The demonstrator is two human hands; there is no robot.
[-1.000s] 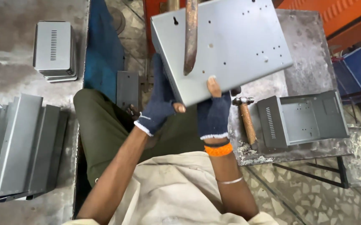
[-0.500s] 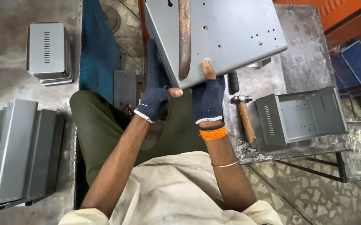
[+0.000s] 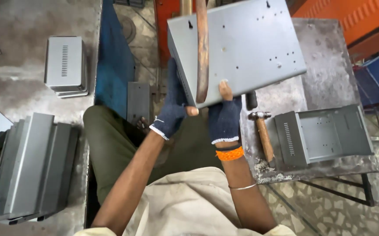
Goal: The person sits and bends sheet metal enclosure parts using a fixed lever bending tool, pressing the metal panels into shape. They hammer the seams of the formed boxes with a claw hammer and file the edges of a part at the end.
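1. Fingers of both gloved hands close on the near edge of a grey sheet-metal enclosure cover (image 3: 246, 48), held up in the upper middle of the frame. The left hand (image 3: 172, 109) wraps its lower left corner and side wall; the right hand (image 3: 225, 116), in a fingerless dark glove above an orange wristband (image 3: 229, 154), pinches the bottom edge with a bare thumb pressed on the flat face.

2. That cover is off the bench, tilted, its drilled and slotted face toward the camera. A rusty curved steel bar (image 3: 202, 48) crosses its left part from the top edge of the frame; whether the bar touches the panel or only passes in front of it cannot be told.

3. Judging from how things lie, the work looks to be mid-batch. One open grey chassis tray (image 3: 329, 135) lies on the worn metal bench (image 3: 320, 65) at right, with a wooden-handled hammer (image 3: 263, 131) just beside it, untouched.

4. A stack of closed, vented grey boxes (image 3: 65, 65) sits in the upper left, which reads as finished pieces.

5. Several folded grey covers (image 3: 32, 166) lean together at lower left, apparently waiting their turn, so a good share seems left to do.

6. The held cover is not yet joined to any tray.
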